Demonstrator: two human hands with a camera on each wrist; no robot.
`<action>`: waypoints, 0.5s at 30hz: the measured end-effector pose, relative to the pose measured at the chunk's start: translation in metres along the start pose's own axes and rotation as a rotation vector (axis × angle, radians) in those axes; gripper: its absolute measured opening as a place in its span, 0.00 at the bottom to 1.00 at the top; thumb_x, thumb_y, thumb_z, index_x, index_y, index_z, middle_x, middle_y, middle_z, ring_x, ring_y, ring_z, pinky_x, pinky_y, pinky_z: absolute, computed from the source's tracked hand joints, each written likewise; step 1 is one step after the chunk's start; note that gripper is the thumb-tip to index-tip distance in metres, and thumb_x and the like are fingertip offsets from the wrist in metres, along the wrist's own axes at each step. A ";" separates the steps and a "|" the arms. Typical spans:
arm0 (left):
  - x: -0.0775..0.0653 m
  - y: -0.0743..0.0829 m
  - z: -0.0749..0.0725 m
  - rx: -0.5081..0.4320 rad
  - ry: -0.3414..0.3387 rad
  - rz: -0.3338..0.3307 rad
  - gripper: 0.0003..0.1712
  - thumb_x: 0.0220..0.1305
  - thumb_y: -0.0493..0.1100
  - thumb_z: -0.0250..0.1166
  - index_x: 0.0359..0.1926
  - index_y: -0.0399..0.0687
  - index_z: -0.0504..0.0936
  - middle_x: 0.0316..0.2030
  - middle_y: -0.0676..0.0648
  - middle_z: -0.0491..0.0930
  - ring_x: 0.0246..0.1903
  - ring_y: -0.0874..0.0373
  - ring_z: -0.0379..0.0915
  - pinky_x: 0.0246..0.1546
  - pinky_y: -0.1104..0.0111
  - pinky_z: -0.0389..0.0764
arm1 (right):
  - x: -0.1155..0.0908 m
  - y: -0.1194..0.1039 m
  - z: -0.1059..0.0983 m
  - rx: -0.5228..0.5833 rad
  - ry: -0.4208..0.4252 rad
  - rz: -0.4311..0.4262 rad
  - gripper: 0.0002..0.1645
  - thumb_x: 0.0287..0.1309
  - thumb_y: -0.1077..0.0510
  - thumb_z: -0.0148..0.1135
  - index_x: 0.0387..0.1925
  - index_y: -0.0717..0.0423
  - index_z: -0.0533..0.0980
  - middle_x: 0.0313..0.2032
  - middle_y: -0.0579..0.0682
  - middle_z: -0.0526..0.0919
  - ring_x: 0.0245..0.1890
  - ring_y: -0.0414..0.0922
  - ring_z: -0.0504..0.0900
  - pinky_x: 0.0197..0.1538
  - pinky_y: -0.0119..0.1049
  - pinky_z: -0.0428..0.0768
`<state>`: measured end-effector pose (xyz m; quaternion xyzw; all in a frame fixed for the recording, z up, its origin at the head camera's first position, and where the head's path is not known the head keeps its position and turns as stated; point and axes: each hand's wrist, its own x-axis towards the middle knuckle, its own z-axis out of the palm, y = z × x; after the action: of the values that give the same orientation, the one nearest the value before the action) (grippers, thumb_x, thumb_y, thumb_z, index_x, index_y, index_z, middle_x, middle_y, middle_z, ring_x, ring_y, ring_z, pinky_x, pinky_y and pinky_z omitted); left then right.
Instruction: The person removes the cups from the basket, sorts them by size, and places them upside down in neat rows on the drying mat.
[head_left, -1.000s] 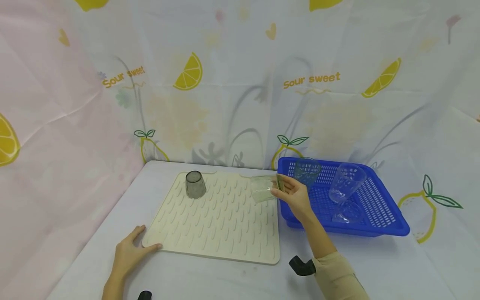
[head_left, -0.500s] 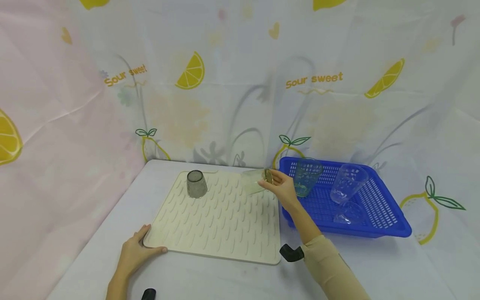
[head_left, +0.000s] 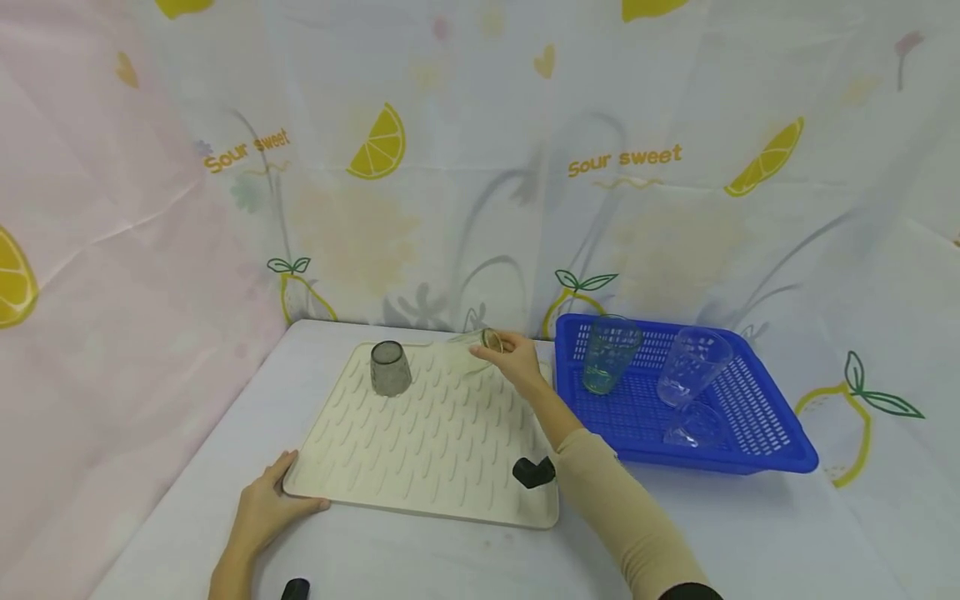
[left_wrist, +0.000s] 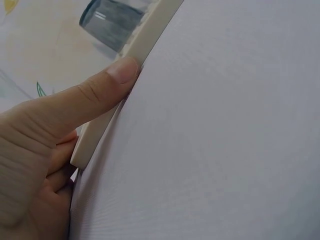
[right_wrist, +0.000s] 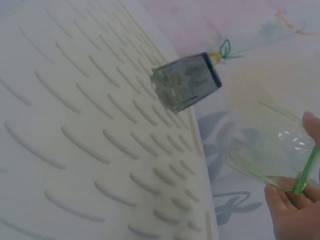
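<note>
In the head view my right hand (head_left: 519, 360) pinches a clear, faintly green drinking glass (right_wrist: 272, 147) by its thick base. The glass lies sideways in the air over the back of the cream drying mat (head_left: 427, 467), its mouth turned left. An upturned grey glass (head_left: 391, 369) stands on the mat's back left part. At the mat's front left corner my left hand (head_left: 262, 508) holds on, the thumb along the front edge and the fingers at the left side. In the left wrist view the thumb (left_wrist: 95, 95) presses the mat's rim; the other fingers are partly hidden.
A blue plastic basket (head_left: 776, 417) stands right of the mat. Inside are a greenish-blue glass (head_left: 611, 354), a tall clear glass (head_left: 693, 367) and a lower clear glass (head_left: 695, 427). A printed cloth (head_left: 465, 233) hangs behind the white table (head_left: 420, 558).
My right hand has carried the glass leftward and back, from beside the basket to above the mat's back part. The greenish-blue glass is now uncovered. My left hand stays at the mat's corner.
</note>
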<state>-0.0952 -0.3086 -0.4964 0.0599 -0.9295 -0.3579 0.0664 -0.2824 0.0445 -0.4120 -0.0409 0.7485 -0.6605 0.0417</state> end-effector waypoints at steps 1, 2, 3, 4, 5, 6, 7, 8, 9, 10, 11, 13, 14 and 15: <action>0.000 0.000 0.000 -0.002 0.003 0.000 0.60 0.32 0.50 0.81 0.62 0.23 0.62 0.62 0.23 0.56 0.60 0.22 0.50 0.60 0.37 0.58 | 0.002 0.000 0.004 -0.013 0.006 0.006 0.39 0.46 0.52 0.74 0.59 0.61 0.70 0.58 0.59 0.74 0.60 0.54 0.71 0.62 0.47 0.73; 0.000 -0.001 0.000 -0.005 0.005 0.001 0.59 0.32 0.50 0.81 0.62 0.23 0.62 0.63 0.24 0.56 0.60 0.22 0.50 0.60 0.37 0.58 | 0.004 0.000 0.008 -0.033 0.008 0.004 0.40 0.46 0.51 0.74 0.59 0.62 0.71 0.59 0.59 0.73 0.60 0.54 0.71 0.62 0.47 0.73; 0.000 -0.001 0.000 -0.008 0.006 0.000 0.59 0.32 0.50 0.81 0.62 0.24 0.62 0.63 0.24 0.56 0.61 0.22 0.50 0.61 0.37 0.57 | 0.006 0.000 0.012 -0.044 0.008 0.002 0.39 0.45 0.51 0.74 0.58 0.63 0.71 0.59 0.59 0.73 0.60 0.55 0.71 0.61 0.47 0.73; 0.000 -0.002 0.001 -0.011 0.012 0.006 0.59 0.32 0.50 0.81 0.62 0.23 0.62 0.62 0.24 0.56 0.61 0.23 0.51 0.60 0.37 0.58 | 0.008 0.000 0.015 -0.060 0.008 0.000 0.40 0.45 0.51 0.74 0.58 0.63 0.71 0.59 0.59 0.73 0.60 0.55 0.71 0.61 0.47 0.73; 0.000 -0.002 0.001 -0.014 0.014 0.007 0.58 0.33 0.49 0.81 0.62 0.23 0.62 0.62 0.24 0.56 0.61 0.23 0.51 0.60 0.37 0.58 | 0.009 0.000 0.018 -0.080 0.008 -0.003 0.39 0.45 0.50 0.74 0.57 0.63 0.72 0.58 0.58 0.74 0.60 0.55 0.71 0.61 0.47 0.74; 0.000 -0.002 0.001 -0.019 0.017 0.011 0.58 0.33 0.49 0.81 0.61 0.23 0.63 0.62 0.24 0.57 0.61 0.23 0.51 0.60 0.37 0.58 | 0.011 0.001 0.021 -0.099 0.007 -0.008 0.38 0.45 0.50 0.74 0.56 0.63 0.72 0.57 0.58 0.74 0.59 0.55 0.71 0.60 0.47 0.74; 0.000 -0.003 0.001 -0.020 0.022 0.017 0.58 0.33 0.48 0.81 0.61 0.23 0.63 0.62 0.24 0.57 0.60 0.23 0.51 0.60 0.37 0.58 | 0.012 0.002 0.024 -0.118 0.011 -0.012 0.38 0.45 0.50 0.74 0.56 0.63 0.72 0.57 0.58 0.74 0.59 0.55 0.72 0.60 0.47 0.75; 0.000 -0.003 0.001 -0.017 0.024 0.019 0.58 0.33 0.49 0.81 0.61 0.23 0.63 0.62 0.24 0.57 0.61 0.23 0.52 0.60 0.37 0.59 | 0.013 0.002 0.027 -0.138 0.014 -0.012 0.39 0.45 0.50 0.74 0.57 0.63 0.72 0.57 0.58 0.74 0.58 0.55 0.72 0.60 0.46 0.75; 0.000 -0.002 0.001 -0.016 0.023 0.019 0.57 0.33 0.49 0.81 0.61 0.23 0.63 0.62 0.24 0.57 0.61 0.23 0.52 0.60 0.37 0.59 | 0.014 0.003 0.029 -0.157 0.018 -0.014 0.40 0.45 0.50 0.74 0.57 0.63 0.71 0.57 0.58 0.74 0.58 0.55 0.72 0.60 0.46 0.75; 0.000 -0.002 0.001 -0.018 0.023 0.018 0.57 0.33 0.49 0.81 0.61 0.23 0.63 0.62 0.23 0.58 0.61 0.23 0.52 0.60 0.37 0.59 | 0.015 0.003 0.031 -0.179 0.021 -0.017 0.41 0.45 0.49 0.74 0.58 0.64 0.70 0.58 0.58 0.74 0.59 0.56 0.71 0.60 0.46 0.75; 0.000 -0.002 0.001 -0.017 0.018 0.011 0.57 0.33 0.49 0.81 0.61 0.23 0.63 0.62 0.23 0.57 0.61 0.24 0.52 0.60 0.37 0.58 | 0.016 0.003 0.034 -0.200 0.025 -0.018 0.42 0.45 0.49 0.74 0.59 0.64 0.70 0.58 0.58 0.73 0.59 0.56 0.71 0.60 0.46 0.74; 0.000 -0.001 0.001 -0.015 0.015 0.001 0.58 0.33 0.49 0.81 0.61 0.23 0.63 0.62 0.23 0.57 0.61 0.24 0.52 0.60 0.37 0.58 | 0.019 0.004 0.038 -0.238 0.031 -0.024 0.44 0.45 0.49 0.74 0.60 0.65 0.68 0.58 0.59 0.73 0.58 0.56 0.72 0.60 0.46 0.75; 0.000 0.000 0.000 -0.017 0.011 -0.005 0.58 0.33 0.49 0.81 0.62 0.24 0.63 0.62 0.24 0.57 0.61 0.24 0.51 0.60 0.37 0.58 | 0.020 0.004 0.040 -0.255 0.033 -0.034 0.43 0.45 0.49 0.74 0.59 0.66 0.69 0.57 0.59 0.74 0.58 0.56 0.72 0.59 0.45 0.76; 0.000 0.001 0.000 -0.022 0.006 -0.010 0.58 0.34 0.49 0.81 0.62 0.24 0.62 0.63 0.24 0.56 0.62 0.24 0.51 0.61 0.37 0.57 | 0.021 0.003 0.041 -0.273 0.034 -0.047 0.43 0.46 0.49 0.74 0.59 0.66 0.69 0.57 0.60 0.74 0.57 0.56 0.73 0.59 0.45 0.76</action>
<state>-0.0949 -0.3078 -0.4961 0.0648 -0.9250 -0.3682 0.0682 -0.2982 0.0019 -0.4206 -0.0525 0.8310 -0.5538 0.0073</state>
